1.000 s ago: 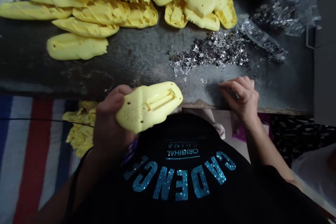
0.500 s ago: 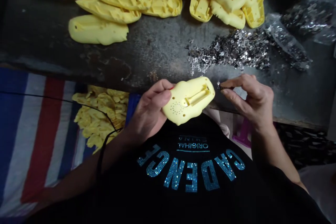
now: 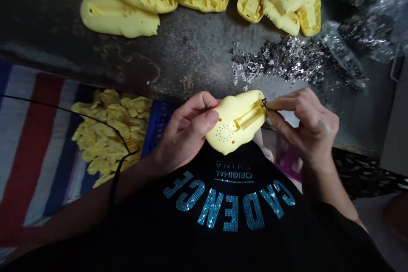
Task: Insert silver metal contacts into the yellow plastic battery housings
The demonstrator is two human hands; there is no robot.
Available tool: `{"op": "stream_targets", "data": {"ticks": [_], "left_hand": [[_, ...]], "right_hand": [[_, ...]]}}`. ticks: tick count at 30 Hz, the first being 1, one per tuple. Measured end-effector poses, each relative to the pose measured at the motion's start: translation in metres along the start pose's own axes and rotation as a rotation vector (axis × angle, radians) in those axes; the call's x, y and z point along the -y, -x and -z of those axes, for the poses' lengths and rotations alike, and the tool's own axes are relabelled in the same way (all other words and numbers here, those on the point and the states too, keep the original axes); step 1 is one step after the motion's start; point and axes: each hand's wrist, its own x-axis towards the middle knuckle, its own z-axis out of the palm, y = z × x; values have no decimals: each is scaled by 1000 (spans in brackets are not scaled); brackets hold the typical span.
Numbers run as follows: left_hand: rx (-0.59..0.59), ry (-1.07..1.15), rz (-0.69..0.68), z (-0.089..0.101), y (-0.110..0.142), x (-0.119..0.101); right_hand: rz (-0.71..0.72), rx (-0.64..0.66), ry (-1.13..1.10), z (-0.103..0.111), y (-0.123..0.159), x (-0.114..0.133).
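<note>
Black shirt (image 3: 207, 242) nearest me, both hands out past it. Left hand (image 3: 188, 136) closed round one end of a yellow shell (image 3: 231, 104), thumb on top, slotted face up; shell held in the air at the near edge of the surface (image 3: 191, 61). Right hand (image 3: 307, 125) pinched nearly shut, thumb and forefinger on a small metal clip (image 3: 264, 102), which meets the outer end of the shell's long recess (image 3: 250, 117). Clip at the recess but not let go; whether seated, cannot tell. Recess's other end: too small to read. Left of me, below the edge, a heap of yellow pieces (image 3: 111, 129) beside a blue crate (image 3: 156, 123). Farther out, loose metal clips (image 3: 287, 61) in a pile, plenty unused; clear bags (image 3: 342, 55) beside them. Farthest, more yellow shells (image 3: 119, 17); cannot tell if any are fitted.
</note>
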Motion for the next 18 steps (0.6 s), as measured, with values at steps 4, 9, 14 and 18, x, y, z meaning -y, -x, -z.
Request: {"op": "stream_targets", "data": {"ticks": [4,9,14,18], "left_hand": [[-36,-60,-18,0,4,1],[-45,-112,-32,2,8,2],[-21,-70,-24,2,7,3],[-19,40,-10,1,5,3]], "right_hand": [[55,2,118,2,1,7],[123,20,251,1,0,13],[143,26,264,-2,2,15],[117,0,199,-4,7,14]]}}
